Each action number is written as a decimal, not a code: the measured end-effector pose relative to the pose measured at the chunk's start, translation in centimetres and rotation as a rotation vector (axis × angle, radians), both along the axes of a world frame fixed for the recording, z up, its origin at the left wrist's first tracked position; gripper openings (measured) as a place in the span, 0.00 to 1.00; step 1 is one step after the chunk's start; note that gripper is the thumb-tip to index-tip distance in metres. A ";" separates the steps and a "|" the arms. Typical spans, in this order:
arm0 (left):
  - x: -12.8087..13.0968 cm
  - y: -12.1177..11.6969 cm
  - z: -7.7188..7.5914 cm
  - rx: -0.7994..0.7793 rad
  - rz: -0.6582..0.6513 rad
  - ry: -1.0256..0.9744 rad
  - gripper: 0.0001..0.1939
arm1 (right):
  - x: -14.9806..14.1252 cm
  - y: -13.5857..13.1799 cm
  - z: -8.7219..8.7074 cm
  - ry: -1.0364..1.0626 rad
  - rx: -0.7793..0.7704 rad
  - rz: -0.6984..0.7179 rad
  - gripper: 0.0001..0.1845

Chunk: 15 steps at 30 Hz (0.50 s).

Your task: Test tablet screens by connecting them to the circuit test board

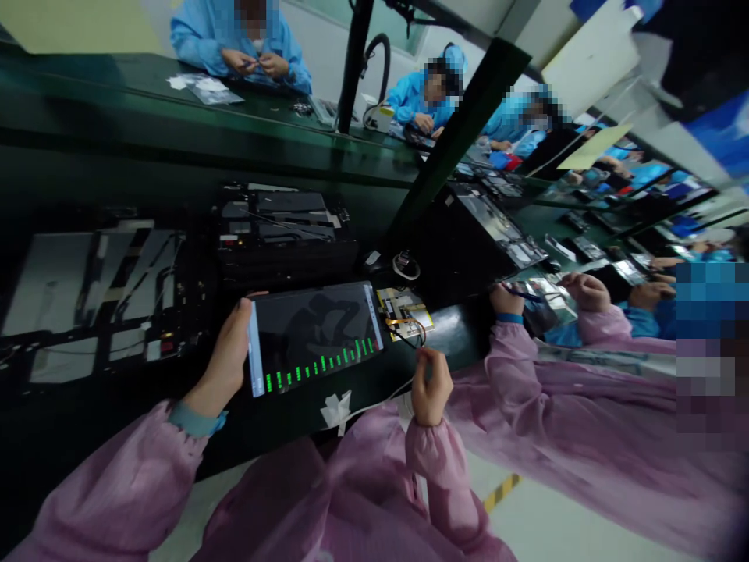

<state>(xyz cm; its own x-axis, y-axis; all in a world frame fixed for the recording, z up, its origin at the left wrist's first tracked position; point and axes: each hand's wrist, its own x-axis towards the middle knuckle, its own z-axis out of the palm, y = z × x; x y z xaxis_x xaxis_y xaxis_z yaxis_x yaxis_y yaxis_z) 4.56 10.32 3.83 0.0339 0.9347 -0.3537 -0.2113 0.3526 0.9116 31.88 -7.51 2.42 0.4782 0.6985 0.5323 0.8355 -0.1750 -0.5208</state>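
My left hand grips the left edge of a dark tablet, whose screen shows a row of green bars. My right hand is pinched around a thin wire near a small circuit board with orange flex strips and a black wire loop. That board lies on the dark green bench beside the tablet. A thin white cable runs across the bench edge towards my right hand.
A co-worker's pink-sleeved hands hold a blue-handled tool to my right. Stacks of black device housings and pale panels in a black frame lie to my left. A black post rises ahead, with blue-clad workers beyond.
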 end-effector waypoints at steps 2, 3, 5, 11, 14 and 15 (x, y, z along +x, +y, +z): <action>-0.2 -0.1 -0.1 0.019 0.010 0.058 0.28 | 2.7 -0.4 -1.2 -0.062 -0.057 -0.118 0.08; -0.2 -0.1 -0.1 0.026 0.007 0.076 0.28 | 3.6 -0.5 -1.7 -0.099 -0.104 -0.135 0.07; -0.4 0.0 -0.4 0.024 -0.011 0.086 0.27 | 4.9 -0.2 -2.6 -0.168 -0.193 -0.126 0.08; -0.7 0.6 -0.9 0.030 -0.029 0.162 0.26 | 5.4 1.1 -3.4 -0.212 -0.312 -0.262 0.21; -0.8 0.8 -1.1 0.050 -0.048 0.165 0.27 | 6.0 0.8 -3.4 -0.186 -0.343 -0.391 0.23; -0.9 0.9 -1.3 0.042 -0.062 0.152 0.28 | 6.4 0.8 -3.4 -0.187 -0.328 -0.404 0.22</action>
